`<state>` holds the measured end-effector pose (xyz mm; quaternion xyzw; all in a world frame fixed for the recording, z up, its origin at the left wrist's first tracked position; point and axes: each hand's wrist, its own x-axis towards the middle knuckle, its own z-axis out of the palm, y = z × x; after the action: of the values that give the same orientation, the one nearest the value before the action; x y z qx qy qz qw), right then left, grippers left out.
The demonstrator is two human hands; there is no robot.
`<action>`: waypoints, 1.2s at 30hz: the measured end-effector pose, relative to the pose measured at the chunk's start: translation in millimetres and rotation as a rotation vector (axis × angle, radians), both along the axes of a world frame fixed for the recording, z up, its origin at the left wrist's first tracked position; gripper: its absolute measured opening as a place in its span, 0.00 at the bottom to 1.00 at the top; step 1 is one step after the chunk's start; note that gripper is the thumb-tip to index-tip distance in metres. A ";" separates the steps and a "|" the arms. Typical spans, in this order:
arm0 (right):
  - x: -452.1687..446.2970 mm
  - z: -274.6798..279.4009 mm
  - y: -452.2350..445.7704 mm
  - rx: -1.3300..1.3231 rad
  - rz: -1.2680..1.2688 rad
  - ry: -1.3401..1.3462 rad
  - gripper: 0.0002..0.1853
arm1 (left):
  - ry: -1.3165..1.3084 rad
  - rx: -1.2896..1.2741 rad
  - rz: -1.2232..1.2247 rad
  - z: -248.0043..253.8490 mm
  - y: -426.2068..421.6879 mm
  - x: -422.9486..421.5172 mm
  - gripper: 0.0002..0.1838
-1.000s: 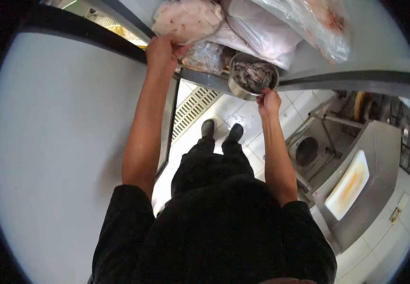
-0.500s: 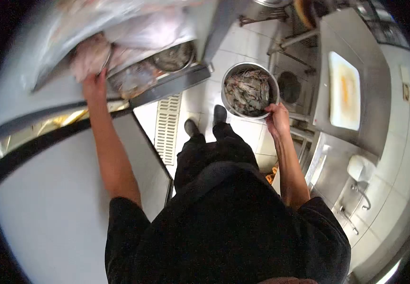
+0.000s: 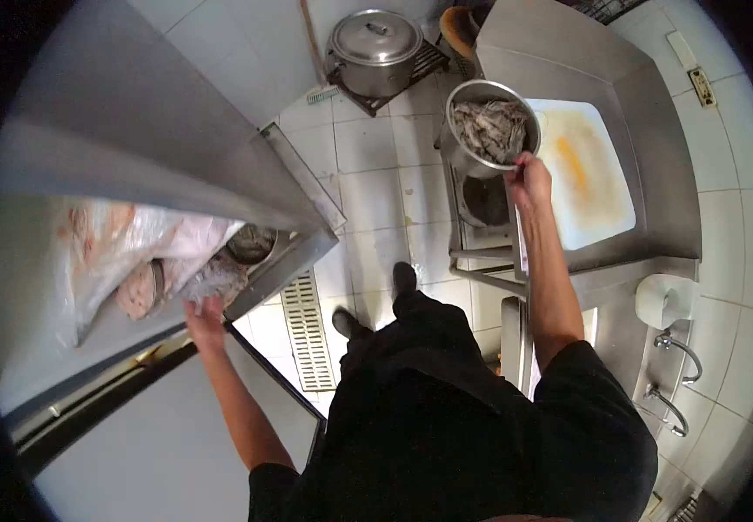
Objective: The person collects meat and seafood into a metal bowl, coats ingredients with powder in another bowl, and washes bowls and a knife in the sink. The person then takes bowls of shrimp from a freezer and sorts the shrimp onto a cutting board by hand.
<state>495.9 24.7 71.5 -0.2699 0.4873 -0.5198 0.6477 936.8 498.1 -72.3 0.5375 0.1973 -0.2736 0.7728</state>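
My right hand [image 3: 528, 184] grips the rim of a round metal pot [image 3: 472, 163] that holds greyish shrimp-like pieces [image 3: 491, 129]. The pot hangs beside a stained white cutting board [image 3: 587, 174], overlapping its left edge in view. On the left, my left hand [image 3: 206, 320] reaches into the open freezer with its fingers apart, against a clear plastic bag [image 3: 216, 280]. Beside that bag are a round pinkish package [image 3: 140, 291], a large bag of pale meat [image 3: 107, 239] and a second metal bowl [image 3: 253, 244] with dark contents.
A lidded steel pot [image 3: 376, 52] stands on a low rack at the back. The steel counter [image 3: 668, 209] with two taps runs along the right. A floor grate [image 3: 308, 331] lies near my feet, and the freezer door [image 3: 176, 435] is open at lower left.
My right hand has carried the pot away from the freezer to the cutting board. My left hand has let go of the round pinkish package and moved to the clear bag. The view has turned right.
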 end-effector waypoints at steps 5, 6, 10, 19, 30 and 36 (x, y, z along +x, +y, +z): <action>18.9 -13.1 -62.1 -0.090 -0.035 -0.164 0.07 | 0.095 0.034 -0.376 -55.7 -7.9 -128.0 0.15; 20.6 -22.6 -91.5 -0.115 -0.034 -0.246 0.07 | 0.151 0.081 -0.407 -52.1 -24.2 -153.2 0.15; 40.5 -36.6 -146.8 -0.175 -0.151 -0.341 0.06 | 0.104 0.184 -0.738 -42.9 -46.3 -206.6 0.18; 5.3 -3.7 -81.8 -0.263 0.024 -0.139 0.07 | 0.046 0.371 -0.889 -71.7 -31.5 -179.4 0.14; -492.7 -30.4 241.4 -0.156 -0.727 0.099 0.07 | -0.260 0.346 -1.166 -147.8 -31.3 -149.2 0.06; -599.1 -39.6 333.1 -0.032 -0.775 0.142 0.01 | -0.993 0.737 -1.744 -207.9 85.3 -149.5 0.10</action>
<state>-103.1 357.8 31.9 -0.1113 0.5884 -0.7135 0.3637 787.4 583.3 -280.2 0.7448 -0.5215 -0.4056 0.0939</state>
